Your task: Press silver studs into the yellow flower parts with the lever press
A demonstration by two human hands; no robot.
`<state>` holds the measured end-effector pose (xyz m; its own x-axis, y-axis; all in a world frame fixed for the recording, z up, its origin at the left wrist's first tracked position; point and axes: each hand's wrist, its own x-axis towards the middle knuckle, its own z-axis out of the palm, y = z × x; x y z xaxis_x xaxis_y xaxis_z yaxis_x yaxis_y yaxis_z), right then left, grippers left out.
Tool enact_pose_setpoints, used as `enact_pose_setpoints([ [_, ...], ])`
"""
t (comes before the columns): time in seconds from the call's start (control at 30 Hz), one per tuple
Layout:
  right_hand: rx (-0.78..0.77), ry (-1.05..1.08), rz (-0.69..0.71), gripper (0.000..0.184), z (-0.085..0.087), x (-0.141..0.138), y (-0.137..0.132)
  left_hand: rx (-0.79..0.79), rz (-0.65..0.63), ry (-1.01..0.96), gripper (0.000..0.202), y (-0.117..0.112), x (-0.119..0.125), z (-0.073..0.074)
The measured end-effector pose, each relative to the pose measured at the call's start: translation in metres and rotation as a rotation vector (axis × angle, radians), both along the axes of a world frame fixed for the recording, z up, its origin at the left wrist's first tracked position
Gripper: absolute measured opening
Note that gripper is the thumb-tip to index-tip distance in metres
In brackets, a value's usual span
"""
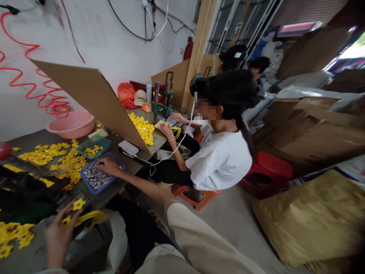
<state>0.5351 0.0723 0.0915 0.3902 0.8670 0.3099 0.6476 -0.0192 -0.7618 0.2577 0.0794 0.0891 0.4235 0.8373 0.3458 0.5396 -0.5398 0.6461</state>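
Note:
My left hand (60, 230) is at the near edge of the bench, its fingers closed around a yellow flower-shaped piece (79, 204). A second yellow piece (66, 220) shows between the fingers. Over a blue tray (91, 190) of small shiny metal parts (97, 178) is my right hand (108, 166), fingers bent down among the parts; what they pinch is too small to make out. Beside my left hand stands a dark green bench press (31, 201), blurred at the left. A yellow curved strip (95, 217) lies just right of that hand.
Yellow pieces (45, 152) lie heaped on the bench, some in a green basket (98, 146). A cardboard sheet (91, 95) stands between me and a co-worker (221, 160) at another press (162, 108). Behind the basket is a pink basin (71, 129); a white power strip (128, 147) lies nearby.

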Motion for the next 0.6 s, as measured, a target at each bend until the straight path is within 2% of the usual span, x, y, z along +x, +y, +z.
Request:
enact_pose_setpoints([
  [0.07,0.015,0.154,-0.008,0.005,0.003,-0.001,-0.005,-0.005,-0.129,-0.122,0.034,-0.002,0.029,-0.005],
  [0.13,0.047,0.262,-0.012,0.008,0.006,-0.001,-0.011,0.037,-0.207,-0.167,0.042,-0.002,0.058,-0.004],
  [0.27,0.102,0.387,0.021,0.010,0.007,0.000,-0.018,0.052,-0.226,-0.126,0.033,0.009,0.099,0.001],
  [0.37,0.116,0.494,0.060,0.010,0.005,-0.003,-0.020,0.015,-0.240,-0.101,0.027,0.019,0.108,-0.003],
  [0.47,0.147,0.586,0.123,0.018,0.002,-0.010,-0.025,-0.019,-0.210,-0.108,0.027,0.021,0.108,-0.011],
  [0.6,0.217,0.535,0.227,0.021,-0.004,-0.020,-0.031,-0.060,-0.187,-0.140,0.027,0.018,0.107,-0.015],
])
